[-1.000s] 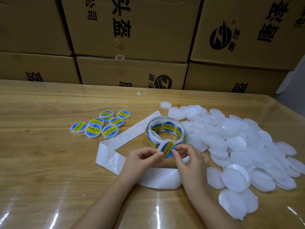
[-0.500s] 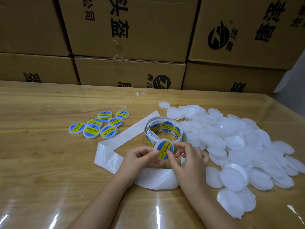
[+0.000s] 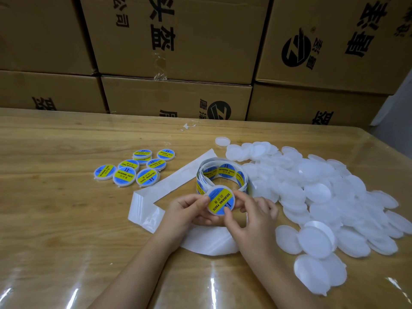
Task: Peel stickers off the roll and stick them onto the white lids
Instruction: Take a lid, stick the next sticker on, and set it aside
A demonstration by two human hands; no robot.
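White lid [image 3: 220,186]: held up between both hands just above the table, face turned to the camera and covered by a blue-and-yellow sticker [image 3: 220,202] reading "SOLDERING PASTE".
Left hand [image 3: 186,211]: pinches the lid's left edge, thumb on the front, fingers curled behind.
Right hand [image 3: 254,216]: grips the lid's lower right edge, thumb tip pressed on the sticker's rim, the other fingers bent behind.
Sticker roll [image 3: 223,172]: loosely coiled on the table just beyond the hands, with more blue-and-yellow stickers showing on its inner turns.
Backing strip [image 3: 171,186]: bare white liner running from the roll out past the left hand, folding, then curving back beneath both wrists.
Labelled lids [image 3: 133,169]: a small cluster beyond and to the left of the left hand, well apart from it, some overlapping.
Pile of bare white lids [image 3: 323,192]: spread wide to the right of the right hand, the nearest ones just beside the wrist.
Table [image 3: 55,219]: glossy wood grain under everything.
Cardboard boxes [image 3: 178,41]: stacked along the far edge, printed in black.
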